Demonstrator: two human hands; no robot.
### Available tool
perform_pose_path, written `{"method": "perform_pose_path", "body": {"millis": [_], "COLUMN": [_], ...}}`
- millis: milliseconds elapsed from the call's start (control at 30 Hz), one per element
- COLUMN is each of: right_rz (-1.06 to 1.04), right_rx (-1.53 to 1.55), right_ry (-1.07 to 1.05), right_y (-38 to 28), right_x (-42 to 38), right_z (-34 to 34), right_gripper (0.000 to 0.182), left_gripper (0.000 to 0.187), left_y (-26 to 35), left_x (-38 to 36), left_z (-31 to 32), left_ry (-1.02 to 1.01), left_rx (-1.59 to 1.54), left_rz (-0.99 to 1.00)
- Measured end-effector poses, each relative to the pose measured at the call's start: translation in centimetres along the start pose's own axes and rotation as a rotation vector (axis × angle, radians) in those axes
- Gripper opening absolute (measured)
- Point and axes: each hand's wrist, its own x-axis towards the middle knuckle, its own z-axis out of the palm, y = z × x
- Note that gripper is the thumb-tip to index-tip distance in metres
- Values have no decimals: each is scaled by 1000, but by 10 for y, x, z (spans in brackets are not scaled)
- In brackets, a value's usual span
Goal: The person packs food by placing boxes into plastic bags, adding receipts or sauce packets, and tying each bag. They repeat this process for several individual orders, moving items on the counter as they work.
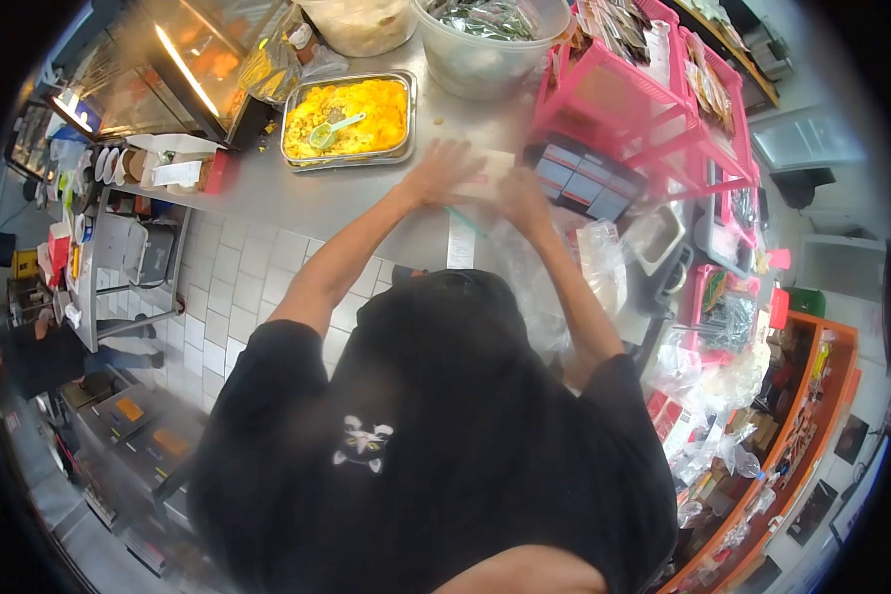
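Observation:
A flat pale paper bag (487, 176) with faint reddish print lies on the steel counter, between both hands. My left hand (444, 170) is stretched over its left side, fingers spread and slightly blurred. At the bag's right edge, my right hand (523, 198) has its fingers bent onto the paper and appears to grip it. Just below, a white printed receipt (460, 244) hangs at the counter's front edge. Beyond my left hand stands a metal tray (345, 164) of yellow crusted food, with a pale green spoon (335, 130) lying on top.
Behind are a clear tub of greens (495, 59) and another pale tub (358, 25). Pink baskets (614, 89) and a tablet screen (586, 178) stand right. Plastic bags (602, 262) crowd my right arm. A lit display case (173, 74) is left; another person (45, 351) stands far left.

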Motion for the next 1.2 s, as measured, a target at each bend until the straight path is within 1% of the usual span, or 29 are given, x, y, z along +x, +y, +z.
{"method": "perform_pose_path", "body": {"millis": [33, 67, 167, 233, 267, 300, 367, 400, 433, 500, 567, 600, 633, 667, 700, 733, 767, 800, 833, 867, 900, 933, 967, 1000, 1033, 1067, 1100, 1167, 1200], "right_rz": [70, 79, 246, 267, 444, 455, 436, 370, 387, 734, 881, 921, 959, 978, 852, 718, 728, 677, 620, 622, 658, 690, 688, 787, 892, 845, 850, 569, 574], "right_rx": [-33, -32, -14, 72, 129, 127, 106, 119, 108, 465, 248, 169, 93, 89, -70, -228, -229, -114, -3, -10, 197, 408, 403, 243, 85, -61, -64, -403, -407], "right_ry": [-34, -36, -98, 154, 190, 187, 232, 311, 315, 491, 259, 86, -87, -70, -41, -16, -11, -5, 3, 10, -75, -160, -155, -118, -88, -44, -36, -95, -92], "right_y": [3, 0, -20, -35, -35, -27, -12, -32, -47, -74, -77, -76, -79, -90, -104, -111, -110, -107, -104, -98, -91, -86, -75, -65, -60, -58, -46, -26, -29], "right_x": [3, 10, 28, 34, 34, 36, 31, 36, 33, -5, -61, -91, -116, -127, -133, -133, -134, -134, -133, -132, -136, -141, -145, -152, -164, -169, -173, -180, -170], "right_z": [10, 15, 14, -1, 4, 11, 21, -18, -48, -91, -94, -80, -66, -59, -51, -44, -34, -23, -18, -19, -24, -28, -29, -28, -26, -28, -21, -5, -8], "right_gripper": [59, 59, 68, 73, 71, 71, 60, 40, 40, 27, 26, 24, 23, 23, 29, 37, 37, 47, 58, 58, 65, 72, 72, 72, 73, 68, 68, 61, 61], "left_gripper": [73, 73, 73, 74, 74, 74, 75, 76, 79, 83, 90, 96, 96, 91, 86, 60, 47, 34, 31, 28, 28, 37, 45, 45, 62, 78, 78, 106, 106], "left_y": [0, 1, 3, 0, -3, -7, -6, -5, -10, -16, -22, -20, -14, -6, 7, 31, 57, 83, 114, 133, 133, 132, 128, 121, 113, 111, 111, 117, 121], "left_x": [-2, -3, -1, -1, -3, -3, -6, -7, -1, -5, 1, 1, 2, 5, 10, 21, 25, 26, 28, 32, 31, 28, 30, 37, 38, 38, 39, 35, 38], "left_z": [3, 2, -3, -2, 2, 8, 15, 11, 5, 1, -8, -11, -12, -13, -24, -28, -14, 1, 0, -2, 8, 21, 30, 26, 21, 18, 25, 40, 38], "left_ry": [40, 34, -15, 11, 4, 52, 88, 43, 6, -76, -173, -199, -207, -98, 13, 12, -104, -221, -388, -548, -544, -486, -421, -421, -552, -680, -679, -594, -592], "left_rx": [-16, -22, -7, 24, 17, 34, 28, 5, -10, 12, 5, 22, 15, -66, -149, -432, -409, -384, -478, -565, -565, -422, -276, -275, -234, -189, -186, -36, -36], "left_rz": [30, 34, 37, 38, 42, 51, 71, 48, 28, 61, -14, -41, -18, 29, 71, 134, 310, 483, 484, 483, 490, 401, 311, 315, 213, 113, 122, 125, 131]}}
